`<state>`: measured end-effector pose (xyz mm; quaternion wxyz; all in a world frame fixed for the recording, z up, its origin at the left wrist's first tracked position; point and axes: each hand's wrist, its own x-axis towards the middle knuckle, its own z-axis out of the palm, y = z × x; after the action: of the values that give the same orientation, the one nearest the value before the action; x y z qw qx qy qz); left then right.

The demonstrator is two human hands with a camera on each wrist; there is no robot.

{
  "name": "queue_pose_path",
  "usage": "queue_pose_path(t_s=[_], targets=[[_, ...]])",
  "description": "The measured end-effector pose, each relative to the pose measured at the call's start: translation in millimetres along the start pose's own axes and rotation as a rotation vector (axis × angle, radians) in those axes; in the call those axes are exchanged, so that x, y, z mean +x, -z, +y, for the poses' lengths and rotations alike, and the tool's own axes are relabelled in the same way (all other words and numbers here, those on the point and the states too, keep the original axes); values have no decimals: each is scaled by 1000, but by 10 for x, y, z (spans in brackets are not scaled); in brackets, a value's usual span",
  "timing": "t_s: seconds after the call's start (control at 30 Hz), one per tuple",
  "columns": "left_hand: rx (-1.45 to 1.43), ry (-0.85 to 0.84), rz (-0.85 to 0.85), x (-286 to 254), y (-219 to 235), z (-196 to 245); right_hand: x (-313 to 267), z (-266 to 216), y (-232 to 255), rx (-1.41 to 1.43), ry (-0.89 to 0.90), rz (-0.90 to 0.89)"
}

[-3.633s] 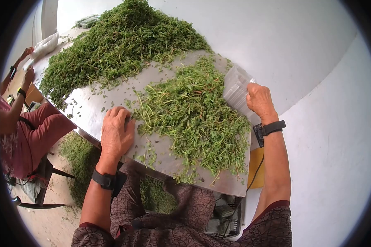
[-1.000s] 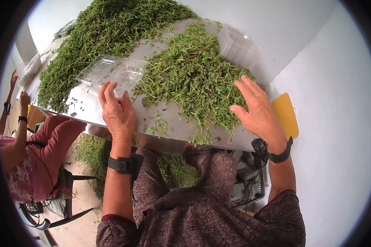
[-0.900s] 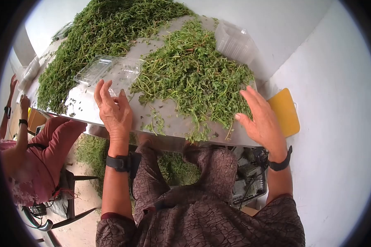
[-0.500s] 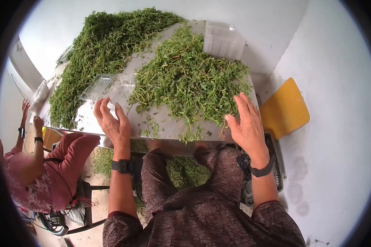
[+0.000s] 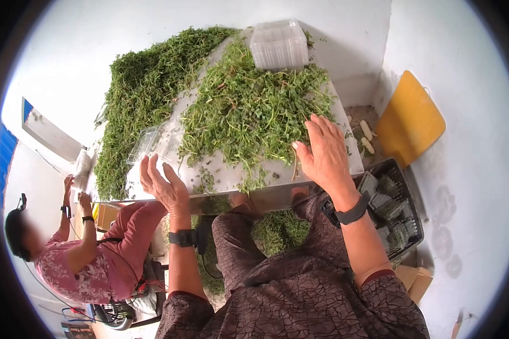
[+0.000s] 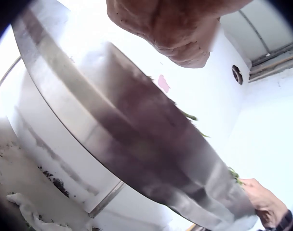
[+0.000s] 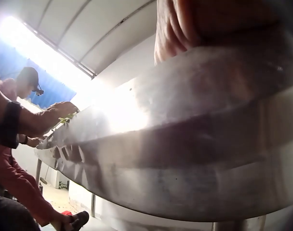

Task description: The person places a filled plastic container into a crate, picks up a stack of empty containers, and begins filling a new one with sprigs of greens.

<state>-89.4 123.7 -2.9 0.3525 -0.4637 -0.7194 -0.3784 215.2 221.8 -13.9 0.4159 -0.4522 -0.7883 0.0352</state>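
Note:
In the head view the left hand (image 5: 167, 183) is at the table's front edge, fingers loosely bent and holding nothing, just below an open clear plastic box (image 5: 167, 141). The right hand (image 5: 327, 155), fingers extended and thumb apart, is over the front right part of the metal table (image 5: 348, 152), beside a pile of green stems and leaves (image 5: 254, 113). A stack of clear boxes (image 5: 280, 45) stands behind that pile. In the left wrist view the left hand (image 6: 170, 29) shows above the table edge; the right hand (image 7: 173, 33) tops the right wrist view.
A larger heap of greens (image 5: 141, 85) covers the table's back left. Another person in pink (image 5: 85, 271) sits at the left. A yellow board (image 5: 413, 121) leans on the right wall above a black crate (image 5: 415, 217) of packed boxes. More greens (image 5: 280, 231) lie below the table.
The right hand, earlier gripping the stacked clear boxes, has let go and moved down beside the greens. An open clear box has appeared near the left hand. The head view has shifted, showing more of the crate.

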Motion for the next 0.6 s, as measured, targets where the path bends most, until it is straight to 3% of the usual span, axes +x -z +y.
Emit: queue_pose_path(t_s=[0.07, 0.13, 0.2, 0.27, 0.4, 0.43, 0.5, 0.6], targets=[[-97, -157, 12, -30, 138, 201, -8, 1, -13, -18, 18, 21], [-228, -211, -73, -84, 284, 436, -11, 8, -23, -23, 23, 24], [-458, -135, -338, -172, 520, 731, -16, 18, -26, -37, 39, 29], [-762, -245, -605, -327, 704, 913, -12, 8, -5, -30, 42, 28], [-1174, -279, -1477, -790, 866, 1107, -22, 7, -13, -36, 32, 23], [-1175, -282, -1481, -935, 878, 1071, -23, 10, -19, -37, 28, 24], [-1170, -312, -1906, -1156, 877, 993, -27, 13, -33, -38, 27, 30], [-1145, -184, -2049, -1236, 871, 918, -29, 32, -48, -50, 33, 32]])
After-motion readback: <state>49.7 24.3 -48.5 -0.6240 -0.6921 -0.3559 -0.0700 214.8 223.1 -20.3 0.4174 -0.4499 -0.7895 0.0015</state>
